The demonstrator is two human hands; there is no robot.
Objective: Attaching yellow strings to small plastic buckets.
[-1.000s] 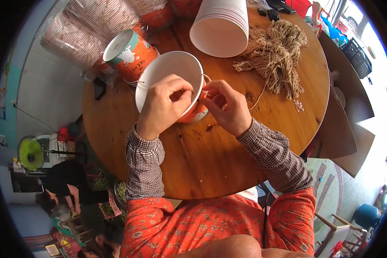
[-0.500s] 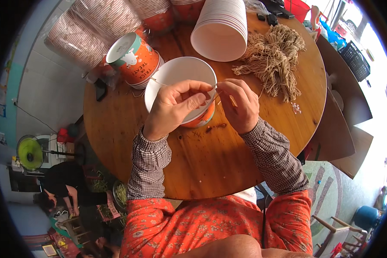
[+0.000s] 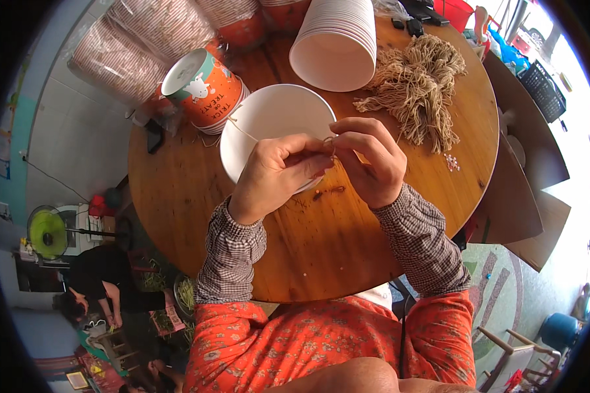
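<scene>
In front of me a round paper bucket [image 3: 272, 116], white inside, stands on the wooden table. A thin tan cord [image 3: 244, 130] runs from a hole at its left rim across the opening to my fingers. My left hand [image 3: 275, 171] is closed in a pinch on the cord, above the bucket's near right rim. Beside it, my right hand [image 3: 372, 160] pinches a small loop of the same cord, its fingertips almost touching the left ones. A bundle of loose tan cords [image 3: 421, 92] lies to the right, with small clear beads [image 3: 451, 162] below it.
A nested stack of white buckets [image 3: 334, 52] lies on its side at the back. Orange-and-teal printed buckets [image 3: 206, 92] stand at the left, near plastic-wrapped stacks [image 3: 121, 59]. Cardboard [image 3: 511, 190] is beyond the table's right edge. A person [image 3: 101, 281] bends down by a green fan [image 3: 46, 232].
Both hands have shifted slightly towards me and to the right. The cord between my fingertips now forms a small loop, and more of the bucket's inside shows.
</scene>
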